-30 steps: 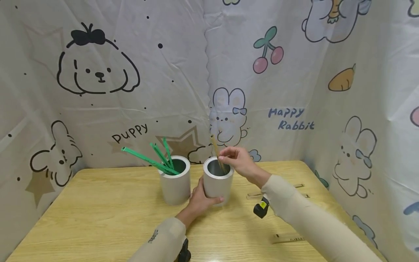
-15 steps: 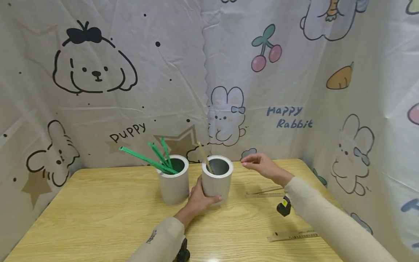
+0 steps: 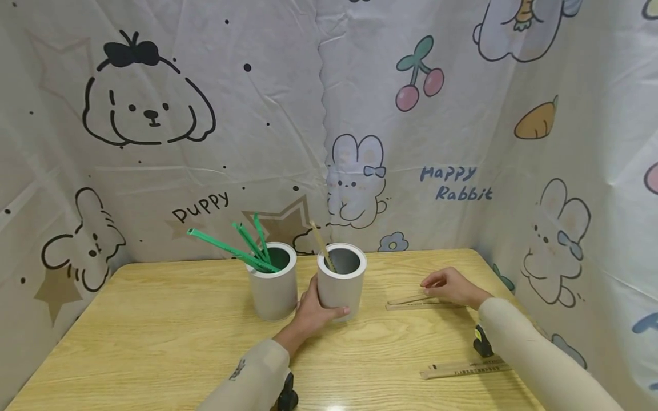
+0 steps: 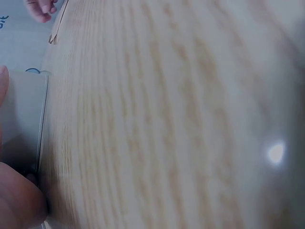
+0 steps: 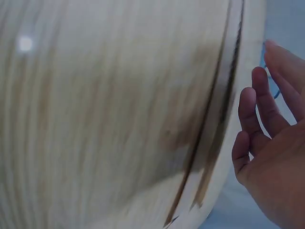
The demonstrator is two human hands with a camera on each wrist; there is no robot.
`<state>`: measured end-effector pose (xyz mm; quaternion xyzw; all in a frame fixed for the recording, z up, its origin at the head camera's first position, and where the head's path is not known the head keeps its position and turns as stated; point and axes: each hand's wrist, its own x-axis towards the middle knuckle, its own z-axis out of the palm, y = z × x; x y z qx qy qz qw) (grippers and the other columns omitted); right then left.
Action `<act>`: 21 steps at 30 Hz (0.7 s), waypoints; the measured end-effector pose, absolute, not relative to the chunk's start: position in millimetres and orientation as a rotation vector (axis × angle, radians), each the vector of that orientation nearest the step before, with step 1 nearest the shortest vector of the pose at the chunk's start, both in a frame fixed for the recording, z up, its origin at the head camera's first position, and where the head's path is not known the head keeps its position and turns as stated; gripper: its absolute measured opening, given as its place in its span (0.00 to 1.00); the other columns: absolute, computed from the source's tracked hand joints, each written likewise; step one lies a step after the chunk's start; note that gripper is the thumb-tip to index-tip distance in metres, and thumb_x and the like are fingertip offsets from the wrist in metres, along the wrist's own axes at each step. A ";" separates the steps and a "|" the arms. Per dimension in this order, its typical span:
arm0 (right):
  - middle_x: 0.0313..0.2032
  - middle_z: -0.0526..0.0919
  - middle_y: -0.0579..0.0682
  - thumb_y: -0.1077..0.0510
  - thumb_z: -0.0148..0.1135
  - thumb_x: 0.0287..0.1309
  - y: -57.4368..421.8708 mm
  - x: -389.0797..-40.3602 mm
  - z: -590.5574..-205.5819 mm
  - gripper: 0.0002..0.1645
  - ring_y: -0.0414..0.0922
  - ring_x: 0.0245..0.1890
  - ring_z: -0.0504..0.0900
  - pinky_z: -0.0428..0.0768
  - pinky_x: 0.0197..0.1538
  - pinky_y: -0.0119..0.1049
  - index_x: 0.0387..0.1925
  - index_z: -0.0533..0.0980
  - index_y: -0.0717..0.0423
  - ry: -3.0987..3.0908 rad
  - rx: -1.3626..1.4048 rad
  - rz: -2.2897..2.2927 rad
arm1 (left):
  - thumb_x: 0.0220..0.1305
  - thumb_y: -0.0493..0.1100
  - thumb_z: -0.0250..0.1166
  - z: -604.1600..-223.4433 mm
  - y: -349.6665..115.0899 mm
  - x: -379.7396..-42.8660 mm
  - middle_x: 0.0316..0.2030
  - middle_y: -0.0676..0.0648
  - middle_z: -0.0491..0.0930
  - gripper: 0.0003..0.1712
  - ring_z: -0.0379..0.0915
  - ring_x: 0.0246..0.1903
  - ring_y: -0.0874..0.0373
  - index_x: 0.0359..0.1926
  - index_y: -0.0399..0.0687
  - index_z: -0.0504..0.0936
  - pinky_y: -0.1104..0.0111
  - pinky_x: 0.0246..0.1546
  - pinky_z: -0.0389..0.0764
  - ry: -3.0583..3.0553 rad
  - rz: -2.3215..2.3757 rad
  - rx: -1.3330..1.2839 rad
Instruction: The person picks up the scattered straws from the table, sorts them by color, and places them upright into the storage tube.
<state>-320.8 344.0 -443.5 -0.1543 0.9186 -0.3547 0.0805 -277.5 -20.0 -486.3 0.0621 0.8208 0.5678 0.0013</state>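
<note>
My left hand (image 3: 312, 313) grips the right-hand white cup (image 3: 345, 291), thumb across its front. One slim tan paper-wrapped straw (image 3: 323, 246) leans inside that cup against its left rim. Just left stands a second white cup (image 3: 274, 297), with several green straws (image 3: 252, 251) sticking out. My right hand (image 3: 454, 287) hovers over the far pair of tan wrapped straws (image 3: 411, 305) on the table. In the right wrist view its fingers (image 5: 267, 102) are loosely bent, apart from the straws (image 5: 209, 124), and hold nothing.
More printed tan wrapped straws (image 3: 462, 369) lie near the right front of the wooden table (image 3: 154, 337), partly under the right forearm. A cartoon-printed cloth (image 3: 288, 114) hangs behind and along both sides of the table.
My right hand let go of the tan straw, which now leans in the right cup. It then moved right and down over the far straws. My left hand keeps its hold on the cup.
</note>
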 end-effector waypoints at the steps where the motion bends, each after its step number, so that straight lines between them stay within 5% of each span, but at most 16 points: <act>1: 0.46 0.87 0.63 0.62 0.67 0.63 346.5 -320.3 -444.9 0.12 0.44 0.42 0.81 0.79 0.43 0.33 0.45 0.84 0.67 2.757 -0.464 -1.045 | 0.47 0.48 0.83 -486.0 -20.1 -277.4 0.71 0.39 0.68 0.65 0.63 0.70 0.39 0.79 0.48 0.51 0.37 0.71 0.56 2.576 1.782 0.196; 10: 0.40 0.87 0.61 0.68 0.68 0.59 354.1 -316.5 -449.8 0.05 0.42 0.34 0.77 0.76 0.35 0.30 0.37 0.85 0.66 2.835 -0.499 -0.969 | 0.47 0.49 0.83 -485.2 -18.8 -279.0 0.71 0.39 0.68 0.65 0.62 0.71 0.38 0.79 0.48 0.52 0.35 0.71 0.48 2.592 1.771 0.186; 21: 0.34 0.87 0.55 0.66 0.67 0.61 340.4 -323.6 -445.1 0.02 0.38 0.29 0.75 0.75 0.33 0.29 0.34 0.84 0.63 2.892 -0.534 -0.984 | 0.46 0.49 0.83 -486.6 -19.5 -278.4 0.71 0.39 0.68 0.65 0.63 0.70 0.38 0.79 0.48 0.53 0.36 0.71 0.50 2.608 1.758 0.177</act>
